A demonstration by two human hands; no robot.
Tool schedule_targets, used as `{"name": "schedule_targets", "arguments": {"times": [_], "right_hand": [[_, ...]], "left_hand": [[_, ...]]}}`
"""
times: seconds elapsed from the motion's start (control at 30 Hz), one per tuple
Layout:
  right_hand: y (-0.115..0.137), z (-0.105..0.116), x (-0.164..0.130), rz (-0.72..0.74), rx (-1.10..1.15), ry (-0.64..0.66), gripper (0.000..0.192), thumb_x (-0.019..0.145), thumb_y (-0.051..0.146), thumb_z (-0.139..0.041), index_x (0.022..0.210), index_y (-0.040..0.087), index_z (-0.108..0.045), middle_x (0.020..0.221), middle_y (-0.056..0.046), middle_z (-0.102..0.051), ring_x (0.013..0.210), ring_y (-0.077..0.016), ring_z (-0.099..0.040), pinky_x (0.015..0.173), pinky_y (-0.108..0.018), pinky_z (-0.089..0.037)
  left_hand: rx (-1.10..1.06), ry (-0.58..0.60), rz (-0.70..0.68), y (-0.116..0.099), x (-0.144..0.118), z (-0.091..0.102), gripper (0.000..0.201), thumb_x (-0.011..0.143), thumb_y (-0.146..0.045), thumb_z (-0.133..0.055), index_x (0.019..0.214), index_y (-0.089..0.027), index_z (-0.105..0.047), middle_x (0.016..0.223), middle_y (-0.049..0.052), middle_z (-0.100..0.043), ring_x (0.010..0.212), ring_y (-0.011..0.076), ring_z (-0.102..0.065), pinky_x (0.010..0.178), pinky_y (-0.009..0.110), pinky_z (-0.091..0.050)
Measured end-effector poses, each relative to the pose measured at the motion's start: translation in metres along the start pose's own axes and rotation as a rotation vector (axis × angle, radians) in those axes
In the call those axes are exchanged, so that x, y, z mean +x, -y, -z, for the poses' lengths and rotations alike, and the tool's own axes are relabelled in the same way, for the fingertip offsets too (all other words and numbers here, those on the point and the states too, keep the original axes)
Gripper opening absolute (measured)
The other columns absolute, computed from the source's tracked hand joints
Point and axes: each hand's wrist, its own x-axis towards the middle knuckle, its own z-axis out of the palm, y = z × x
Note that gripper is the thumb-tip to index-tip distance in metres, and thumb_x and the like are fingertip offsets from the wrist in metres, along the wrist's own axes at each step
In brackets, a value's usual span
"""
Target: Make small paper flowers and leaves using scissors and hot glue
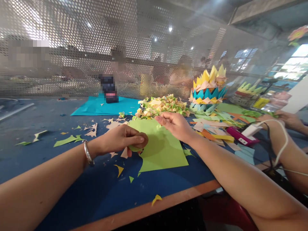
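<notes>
Blue covers the table [72, 192] in front of you, edged with an orange strip at the near side and backed by a perforated metal screen [72, 48] through which blurred figures show. Your left hand [120, 139] comes in from the lower left, forearm low across the table, a silver bangle [88, 153] on the wrist. Its thumb and fingers are pressed together, pinching a small rounded green paper piece [136, 148] at the near left edge of a light green sheet [161, 147] that lies flat on the table. Your right hand [174, 123] reaches in from the lower right with the forearm angled up and left; the palm faces left, the fingers are curled, and thumb and forefinger are nipped together at the far edge of that same sheet, on a tiny green bit, though you cannot tell just what it grips.

Beyond the sheet lies a heap of small folded paper flowers [161, 107] in green, yellow and pink. Right of it stands a tiered paper crown [208, 88] of yellow, pink and teal points. Paper scraps [67, 140] litter the blue surface to the left, and a teal sheet [103, 107] lies further back. Another person's hand [287, 118] rests at the far right near a pink device [240, 136] with a white cable. No writing is legible anywhere.
</notes>
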Motion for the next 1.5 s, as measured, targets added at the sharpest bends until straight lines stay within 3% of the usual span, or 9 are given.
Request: {"name": "schedule_targets", "arguments": {"times": [0.2,0.33,0.43,0.6,0.8,0.9,1.17,1.3,1.5], "right_hand": [[-0.014,0.015,0.009,-0.055,-0.114,-0.057,0.052,0.090,0.065,-0.059,0.065,0.023,-0.043,0.052,0.009,-0.024,0.047,-0.0099,-0.027,0.049,-0.027,-0.020],[-0.028,0.028,0.016,-0.137,-0.393,-0.153,0.039,0.089,0.048,-0.067,0.068,0.022,-0.048,0.057,0.004,-0.047,0.053,-0.0126,-0.041,0.054,-0.028,-0.027],[-0.040,0.034,0.020,-0.225,-0.578,-0.168,0.031,0.088,0.038,-0.067,0.069,0.021,-0.050,0.065,-0.002,-0.058,0.060,-0.0161,-0.049,0.058,-0.029,-0.030],[-0.056,0.037,0.024,-0.269,-0.613,-0.129,0.030,0.083,0.032,-0.069,0.065,0.022,-0.048,0.062,-0.001,-0.054,0.058,-0.0158,-0.045,0.058,-0.029,-0.029],[-0.068,0.035,0.028,-0.277,-0.525,-0.120,0.023,0.077,0.029,-0.071,0.066,0.021,-0.052,0.067,-0.001,-0.061,0.064,-0.0166,-0.053,0.061,-0.027,-0.034],[-0.071,0.034,0.028,-0.268,-0.446,-0.127,0.017,0.074,0.024,-0.070,0.067,0.020,-0.055,0.067,-0.001,-0.063,0.065,-0.0166,-0.055,0.062,-0.027,-0.036],[-0.085,0.026,0.033,-0.165,-0.161,-0.179,0.018,0.069,0.025,-0.072,0.068,0.020,-0.055,0.068,0.001,-0.063,0.065,-0.0169,-0.060,0.067,-0.029,-0.045],[-0.084,0.029,0.035,-0.087,-0.046,-0.316,0.014,0.070,0.024,-0.070,0.073,0.021,-0.056,0.071,0.001,-0.063,0.066,-0.0170,-0.061,0.066,-0.030,-0.049],[-0.084,0.041,0.039,-0.023,0.126,-0.636,0.020,0.080,0.032,-0.064,0.083,0.025,-0.047,0.067,0.006,-0.052,0.042,-0.0115,-0.051,0.042,-0.026,-0.044]], "left_hand": [[0.127,0.088,0.069,-0.011,-0.008,0.004,0.035,0.086,-0.050,-0.065,0.069,-0.022,-0.076,0.061,0.000,-0.062,0.048,0.0114,-0.056,0.038,0.015,-0.044],[0.165,0.184,0.088,-0.012,-0.010,0.003,0.043,0.087,-0.053,-0.063,0.058,-0.021,-0.069,0.060,0.000,-0.060,0.043,0.0092,-0.044,0.037,0.016,-0.042],[0.150,0.227,0.044,-0.009,-0.009,0.004,0.038,0.083,-0.049,-0.068,0.057,-0.022,-0.069,0.059,0.001,-0.064,0.045,0.0106,-0.046,0.040,0.017,-0.041],[0.091,0.187,-0.081,-0.010,-0.007,0.005,0.030,0.073,-0.041,-0.081,0.052,-0.024,-0.070,0.052,0.000,-0.065,0.050,0.0140,-0.053,0.053,0.024,-0.045],[0.125,0.270,-0.097,-0.011,-0.008,0.004,0.030,0.080,-0.043,-0.075,0.056,-0.025,-0.072,0.059,0.001,-0.069,0.055,0.0157,-0.058,0.060,0.025,-0.047],[0.139,0.256,-0.127,-0.008,-0.008,0.005,0.030,0.080,-0.043,-0.075,0.057,-0.024,-0.073,0.059,0.002,-0.069,0.054,0.0153,-0.058,0.058,0.025,-0.046],[0.227,0.333,-0.108,0.001,-0.005,0.006,0.041,0.088,-0.053,-0.064,0.065,-0.020,-0.073,0.063,0.002,-0.068,0.058,0.0133,-0.055,0.059,0.023,-0.044],[0.236,0.312,-0.062,-0.002,-0.005,0.006,0.042,0.086,-0.055,-0.066,0.063,-0.020,-0.071,0.061,0.001,-0.066,0.054,0.0125,-0.052,0.057,0.023,-0.042],[0.232,0.264,-0.012,-0.004,-0.006,0.007,0.041,0.086,-0.052,-0.066,0.063,-0.019,-0.068,0.060,0.001,-0.061,0.051,0.0111,-0.045,0.050,0.023,-0.037]]}}
